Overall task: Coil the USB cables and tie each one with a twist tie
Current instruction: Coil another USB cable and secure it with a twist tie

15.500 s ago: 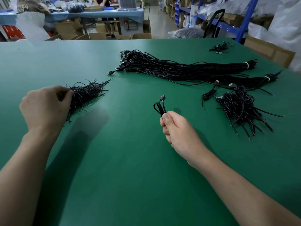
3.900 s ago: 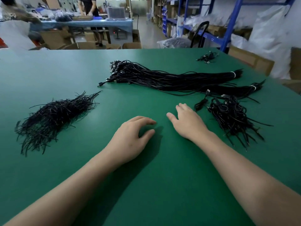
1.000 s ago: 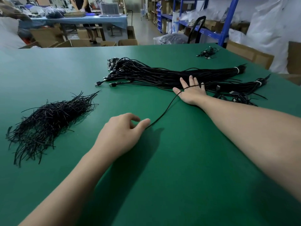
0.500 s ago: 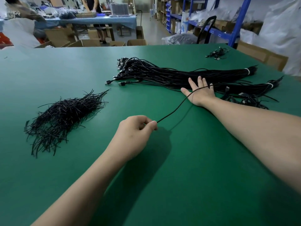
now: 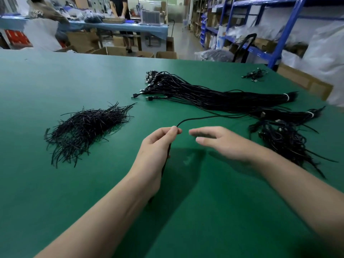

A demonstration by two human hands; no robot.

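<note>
My left hand [image 5: 158, 146] pinches one black USB cable [image 5: 201, 118] between thumb and fingers; the cable runs from the pinch back toward the big bundle of straight USB cables [image 5: 214, 97], and a length hangs below my palm. My right hand [image 5: 221, 142] hovers just right of the pinch, fingers loosely extended, blurred and holding nothing. A heap of black twist ties [image 5: 87, 129] lies to the left. Coiled, tied cables [image 5: 284, 142] are piled at the right.
The green table [image 5: 55, 81] carries a second banded cable bundle [image 5: 290, 116] and a small cable cluster [image 5: 255, 75] at the far right corner. Beyond the far edge stand cardboard boxes, blue shelving and people at another table.
My right hand has left the cable bundle and come back beside my left hand. My left hand has drawn the single cable further out and lifted it.
</note>
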